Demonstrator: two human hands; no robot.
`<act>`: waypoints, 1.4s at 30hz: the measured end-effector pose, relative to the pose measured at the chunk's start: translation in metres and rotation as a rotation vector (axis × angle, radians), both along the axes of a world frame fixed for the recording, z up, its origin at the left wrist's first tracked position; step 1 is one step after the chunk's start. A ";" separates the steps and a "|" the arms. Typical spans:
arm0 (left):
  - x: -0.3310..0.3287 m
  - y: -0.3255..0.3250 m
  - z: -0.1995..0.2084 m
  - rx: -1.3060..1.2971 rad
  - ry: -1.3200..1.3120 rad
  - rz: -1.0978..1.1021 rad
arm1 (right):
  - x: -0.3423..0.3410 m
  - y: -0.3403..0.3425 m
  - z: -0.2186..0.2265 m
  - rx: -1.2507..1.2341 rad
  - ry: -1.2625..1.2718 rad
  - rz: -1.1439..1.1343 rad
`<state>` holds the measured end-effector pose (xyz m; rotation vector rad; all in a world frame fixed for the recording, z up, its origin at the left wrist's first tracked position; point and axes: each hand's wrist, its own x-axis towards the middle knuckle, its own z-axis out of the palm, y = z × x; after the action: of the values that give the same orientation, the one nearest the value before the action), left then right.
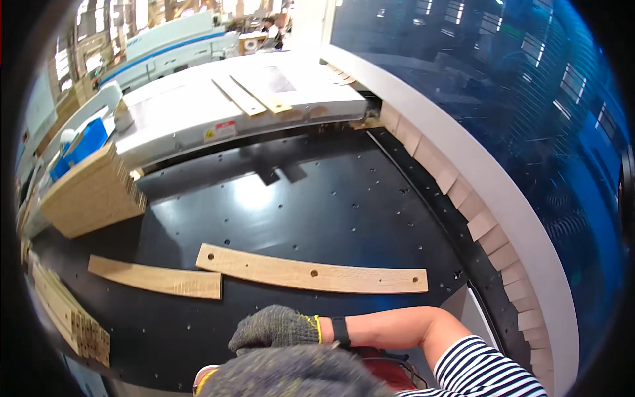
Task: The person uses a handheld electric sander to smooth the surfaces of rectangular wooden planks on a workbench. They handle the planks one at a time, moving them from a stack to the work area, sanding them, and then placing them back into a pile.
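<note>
Beyond the right hand [274, 329], its grip hidden, lies a drilled wooden strip [331, 275].

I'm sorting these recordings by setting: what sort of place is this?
Probably a woodworking workshop or factory floor. A wooden strip with round holes lies on a black worktable, more wooden pieces are stacked at the lower left, and a long pale machine stands in the background.

gloved hands [274, 327]: 2 | loose curved wooden strips [357, 276]: 2 | loose straight strips [259, 94]: 2 | wood stacks [92, 195]: 2
</note>
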<state>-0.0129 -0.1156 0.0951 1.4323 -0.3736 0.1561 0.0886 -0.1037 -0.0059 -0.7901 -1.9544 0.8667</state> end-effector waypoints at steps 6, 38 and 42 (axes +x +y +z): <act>0.008 -0.009 0.000 0.005 0.013 -0.029 | -0.003 -0.005 0.016 -0.032 -0.058 -0.052; 0.055 -0.036 -0.012 -0.076 0.003 0.067 | -0.022 0.013 0.012 -0.059 -0.379 0.203; 0.057 -0.034 -0.015 -0.081 0.013 0.067 | -0.025 0.014 0.017 -0.057 -0.452 0.166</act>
<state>0.0441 -0.1501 0.0797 1.3656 -0.3053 0.2134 0.0634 -0.0899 0.0110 -0.9274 -2.4281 0.9017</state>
